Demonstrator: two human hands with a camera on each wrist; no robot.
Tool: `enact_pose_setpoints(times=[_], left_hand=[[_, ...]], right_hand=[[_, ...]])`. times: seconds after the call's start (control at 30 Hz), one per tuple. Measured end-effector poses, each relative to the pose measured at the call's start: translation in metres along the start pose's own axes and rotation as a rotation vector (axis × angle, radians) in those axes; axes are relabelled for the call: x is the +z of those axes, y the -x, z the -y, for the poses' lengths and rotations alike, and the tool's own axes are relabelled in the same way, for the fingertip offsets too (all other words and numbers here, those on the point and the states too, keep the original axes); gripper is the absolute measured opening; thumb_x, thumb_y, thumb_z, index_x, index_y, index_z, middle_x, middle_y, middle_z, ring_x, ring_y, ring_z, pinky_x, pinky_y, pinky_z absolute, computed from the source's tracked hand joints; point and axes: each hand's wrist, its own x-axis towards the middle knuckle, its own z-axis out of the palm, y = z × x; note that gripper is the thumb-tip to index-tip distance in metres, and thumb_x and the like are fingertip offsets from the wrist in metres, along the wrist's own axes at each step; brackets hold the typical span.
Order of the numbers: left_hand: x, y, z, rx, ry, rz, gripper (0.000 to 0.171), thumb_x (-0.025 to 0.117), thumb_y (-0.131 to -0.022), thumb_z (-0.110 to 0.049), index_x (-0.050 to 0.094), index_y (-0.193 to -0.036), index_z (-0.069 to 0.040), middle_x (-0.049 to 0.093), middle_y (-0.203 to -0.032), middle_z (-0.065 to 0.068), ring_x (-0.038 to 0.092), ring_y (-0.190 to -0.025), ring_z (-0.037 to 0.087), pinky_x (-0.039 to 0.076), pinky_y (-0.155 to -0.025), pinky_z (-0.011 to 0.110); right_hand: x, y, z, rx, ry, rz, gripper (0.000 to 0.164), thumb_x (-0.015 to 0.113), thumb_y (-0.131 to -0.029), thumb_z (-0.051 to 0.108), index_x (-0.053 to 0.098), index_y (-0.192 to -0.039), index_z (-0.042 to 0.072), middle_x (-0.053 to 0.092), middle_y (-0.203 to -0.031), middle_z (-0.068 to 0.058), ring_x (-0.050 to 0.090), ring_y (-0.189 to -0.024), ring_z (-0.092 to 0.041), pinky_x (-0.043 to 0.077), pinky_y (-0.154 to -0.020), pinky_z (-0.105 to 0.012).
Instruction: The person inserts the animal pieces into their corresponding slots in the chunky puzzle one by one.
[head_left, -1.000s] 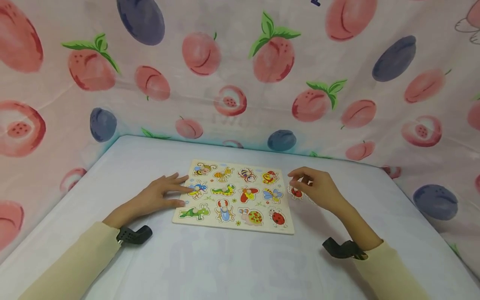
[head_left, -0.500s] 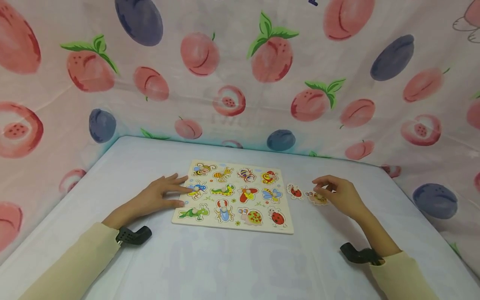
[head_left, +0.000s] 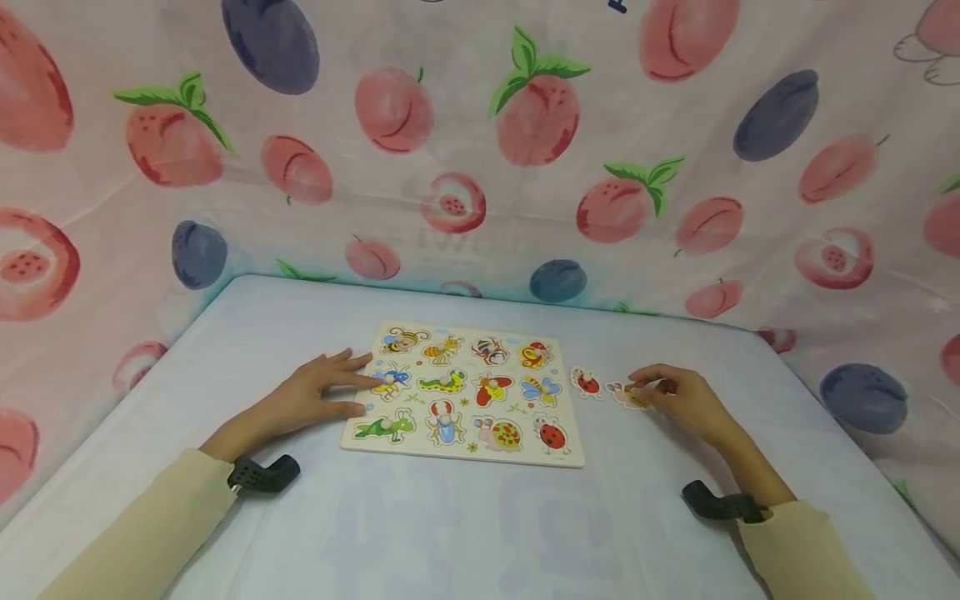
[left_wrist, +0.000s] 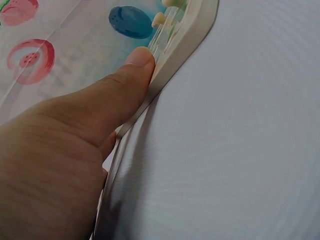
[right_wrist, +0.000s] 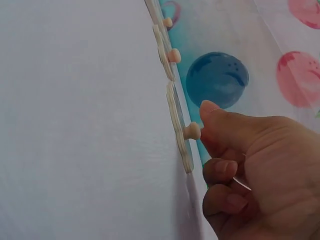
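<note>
A wooden peg puzzle board (head_left: 480,457) with insect pictures lies on the white table. My left hand (head_left: 309,395) rests over its left edge with fingers spread, the index fingertip near the blue insect piece (head_left: 389,380). In the left wrist view the thumb (left_wrist: 137,62) lies along the board's edge. Right of the board lie a ladybug piece (head_left: 587,382) and a snail piece (head_left: 624,395), each with a knob. My right hand (head_left: 686,402) is over the snail piece, covering its right part. In the right wrist view its thumb and index fingertips are right at the knob (right_wrist: 192,131).
On the board, the snail picture (head_left: 501,434) and ladybug picture (head_left: 552,435) show without knobs. Several other pieces, such as the caterpillar (head_left: 442,381), carry knobs. A fruit-print cloth (head_left: 510,233) walls in the table's back and sides.
My right hand has moved right, from over the ladybug piece to the snail piece, and come down to its knob. The left hand stays on the board; the view has shifted slightly.
</note>
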Motion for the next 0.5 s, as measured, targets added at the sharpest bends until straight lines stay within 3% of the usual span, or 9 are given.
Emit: enact_pose_setpoints(times=[0.17,0.5], left_hand=[[-0.0006,0.0016,0.0001,-0.004,0.006,-0.005,0.046,0.070,-0.084,-0.044,0.065,-0.126,-0.026,0.041,-0.148,0.008,0.019,-0.141,0.039,0.009,-0.110,0.062],[0.0008,0.0006,-0.0012,-0.004,0.025,-0.003,0.046,0.071,-0.084,-0.044,0.066,-0.126,-0.027,0.041,-0.148,0.007,0.018,-0.141,0.039,0.008,-0.110,0.062]], right_hand=[[0.0035,-0.0012,-0.0048,-0.006,-0.025,0.010,0.026,0.072,-0.087,0.026,0.069,-0.108,0.012,0.066,-0.103,-0.005,0.055,-0.077,-0.020,0.044,-0.059,-0.024],[0.0051,0.0036,-0.0106,-0.020,0.058,-0.008,0.028,0.068,-0.091,0.029,0.070,-0.113,0.013,0.066,-0.106,-0.005,0.050,-0.084,-0.021,0.042,-0.068,-0.027]])
